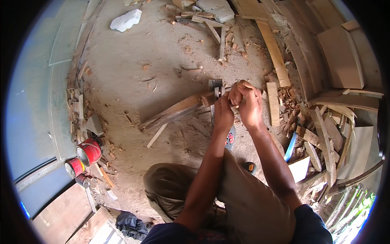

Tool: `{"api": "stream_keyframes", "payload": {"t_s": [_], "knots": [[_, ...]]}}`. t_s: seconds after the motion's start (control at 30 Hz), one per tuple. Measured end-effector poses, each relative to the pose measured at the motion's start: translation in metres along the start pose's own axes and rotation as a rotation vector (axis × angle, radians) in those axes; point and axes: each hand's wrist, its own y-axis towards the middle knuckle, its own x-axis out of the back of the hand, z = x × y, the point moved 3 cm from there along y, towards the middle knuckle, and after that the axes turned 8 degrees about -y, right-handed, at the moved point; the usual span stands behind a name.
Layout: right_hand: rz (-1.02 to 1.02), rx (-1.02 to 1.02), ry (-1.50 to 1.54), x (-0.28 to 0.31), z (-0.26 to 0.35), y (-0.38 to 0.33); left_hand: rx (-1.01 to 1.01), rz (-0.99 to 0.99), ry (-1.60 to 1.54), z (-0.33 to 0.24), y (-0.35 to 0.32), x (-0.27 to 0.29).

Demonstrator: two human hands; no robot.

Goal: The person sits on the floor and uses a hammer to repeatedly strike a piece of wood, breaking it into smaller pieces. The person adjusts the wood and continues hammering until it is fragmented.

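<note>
Nearest: person's knees in olive trousers, forearms coming up from lower edge. Left hand and right hand pressed together, both fists closed round sth small, can't tell what exactly; looks like a tool handle. Just in front of hands, end of a long wood plank lying on the dirt floor, w/ a dark metal piece at its near end, touching the hands' area. Left side: two red tins by wall. Right: stacked wood offcuts. Farther: long pale board, white rock at top.
</note>
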Motion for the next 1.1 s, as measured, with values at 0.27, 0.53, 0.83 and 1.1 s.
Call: {"api": "stream_keyframes", "payload": {"t_s": [0.27, 0.53, 0.83, 1.1], "knots": [[0.067, -0.173, -0.055, -0.013, -0.012, 0.015, 0.255, 0.008, -0.071, 0.025, 0.014, 0.014], [0.127, -0.083, -0.232, -0.024, -0.001, 0.016, 0.105, -0.014, -0.169, 0.023, 0.022, 0.04], [-0.037, 0.045, -0.455, 0.001, -0.008, 0.037, 0.288, -0.038, -0.314, -0.181, -0.043, 0.099], [-0.19, 0.194, -0.928, 0.008, -0.007, 0.051, -0.213, 0.374, -0.433, -0.408, -0.18, 0.137]]}}
